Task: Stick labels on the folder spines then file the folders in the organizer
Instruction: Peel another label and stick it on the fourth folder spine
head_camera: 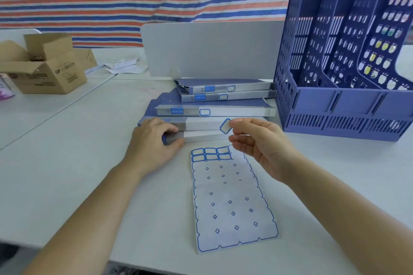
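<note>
White worktop (67,163) holds blue, grey-spined folders (214,111) stepped toward its far edge beside the organizer (335,105), left hand (152,147) gripping the nearest folder (201,137), right hand (261,143) pinching a tilted, blue-bordered white label (225,126) over the spines, beyond the sheet (232,207).

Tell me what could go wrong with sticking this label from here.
1. The blue-bordered white label, pinched by the right hand, sits tilted against the grey-and-white folder spine, so it may go on crooked.
2. The left hand holds only the left end of that spine, so the right end could shift when the label is pressed down.
</note>
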Demonstrator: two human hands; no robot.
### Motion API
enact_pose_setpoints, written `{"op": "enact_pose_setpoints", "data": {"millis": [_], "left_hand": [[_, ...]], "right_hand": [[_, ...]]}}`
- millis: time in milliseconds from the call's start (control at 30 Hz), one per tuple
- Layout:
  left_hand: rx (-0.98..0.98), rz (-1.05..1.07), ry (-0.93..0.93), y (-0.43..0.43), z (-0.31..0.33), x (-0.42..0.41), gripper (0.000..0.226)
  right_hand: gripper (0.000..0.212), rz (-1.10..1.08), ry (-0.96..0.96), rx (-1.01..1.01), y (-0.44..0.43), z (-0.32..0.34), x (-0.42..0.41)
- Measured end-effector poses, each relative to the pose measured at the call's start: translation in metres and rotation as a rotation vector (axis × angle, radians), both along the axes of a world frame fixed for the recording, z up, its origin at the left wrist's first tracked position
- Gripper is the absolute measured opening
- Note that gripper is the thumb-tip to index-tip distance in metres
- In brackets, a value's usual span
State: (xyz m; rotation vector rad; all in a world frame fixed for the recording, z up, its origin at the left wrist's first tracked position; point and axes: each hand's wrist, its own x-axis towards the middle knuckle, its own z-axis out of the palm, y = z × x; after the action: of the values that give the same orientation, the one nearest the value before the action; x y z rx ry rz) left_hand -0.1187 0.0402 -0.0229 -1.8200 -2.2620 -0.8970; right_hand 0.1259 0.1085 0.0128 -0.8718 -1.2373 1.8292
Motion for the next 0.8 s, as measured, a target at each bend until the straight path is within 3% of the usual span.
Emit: {"op": "enact_pose_setpoints", "data": {"millis": [67, 167, 267, 367, 533, 800], "left_hand": [[-0.008, 0.022, 0.066, 0.002, -0.005, 0.0, 0.057], [0.082, 0.06, 0.046, 0.008, -0.004, 0.004, 0.051], [0.1, 0.131, 0.149, 0.017, -0.006, -0.001, 0.047], [0.023, 0.171, 0.05, 0.026, -0.009, -0.005, 0.036], [0.087, 0.116, -0.136, 0.031, -0.008, -0.01, 0.029], [0.241, 0.07, -0.051, 0.025, 0.001, -0.002, 0.018]], "right_hand": [[0.002, 0.011, -0.011, 0.008, -0.003, -0.001, -0.003], [0.002, 0.024, -0.021, 0.013, -0.006, -0.002, -0.005], [0.002, 0.026, -0.014, 0.007, -0.006, -0.004, -0.007], [0.002, 0.016, 0.009, -0.02, -0.004, -0.008, -0.011], [0.003, 0.002, 0.036, -0.077, -0.001, -0.013, -0.019], [0.005, 0.019, 0.053, -0.097, 0.003, -0.02, -0.022]]}}
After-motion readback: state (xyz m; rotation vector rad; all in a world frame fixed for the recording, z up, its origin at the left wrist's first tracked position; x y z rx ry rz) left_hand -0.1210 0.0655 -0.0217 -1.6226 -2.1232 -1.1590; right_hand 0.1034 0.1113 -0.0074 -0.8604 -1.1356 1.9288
